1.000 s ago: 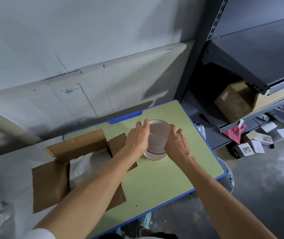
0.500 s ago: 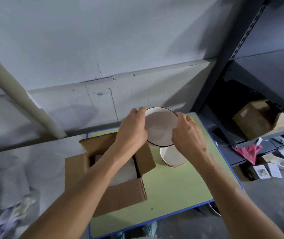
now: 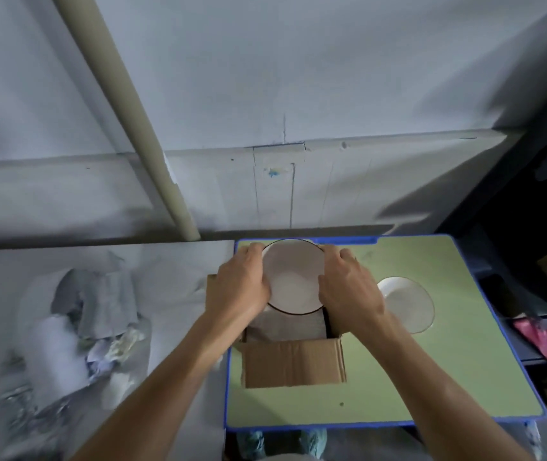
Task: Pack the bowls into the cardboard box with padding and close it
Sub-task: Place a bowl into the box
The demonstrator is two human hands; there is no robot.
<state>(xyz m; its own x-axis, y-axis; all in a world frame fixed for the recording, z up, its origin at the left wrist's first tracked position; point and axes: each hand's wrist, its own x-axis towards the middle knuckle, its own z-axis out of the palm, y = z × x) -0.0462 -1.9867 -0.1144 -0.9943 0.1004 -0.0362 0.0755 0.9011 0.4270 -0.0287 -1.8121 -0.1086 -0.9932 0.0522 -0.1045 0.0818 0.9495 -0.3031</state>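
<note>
Both arms reach forward, elbows low. The left hand point(image 3: 238, 287) and right hand point(image 3: 348, 291) curl round opposite sides of a round white ceramic bowl with a dark rim point(image 3: 293, 281), gripping it tilted over the open brown cardboard box point(image 3: 293, 364), above the grey padding sheet point(image 3: 285, 326) inside. Half a second ago the bowl was up beside the box, over the second white bowl point(image 3: 405, 302). That one now sits apart to the right on the green blue-edged table point(image 3: 431, 377).
</note>
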